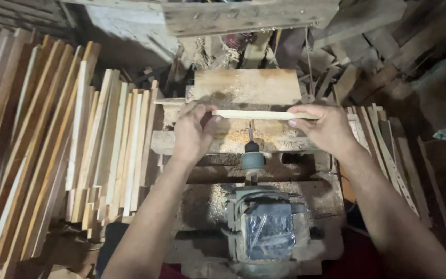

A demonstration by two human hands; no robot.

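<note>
A thin pale wooden slat is held level between my two hands. My left hand pinches its left end and my right hand grips its right end. The slat lies across a sawdust-covered wooden table, right in front of a horizontal drill bit. The bit sticks out of a chuck on a grey electric motor near me. The bit's tip points at the slat's near edge; whether it touches is hidden.
Many long wooden slats lean stacked at the left. More curved slats lie at the right, beside my forearm. Scrap wood and beams crowd the back. Sawdust covers the motor's wooden frame.
</note>
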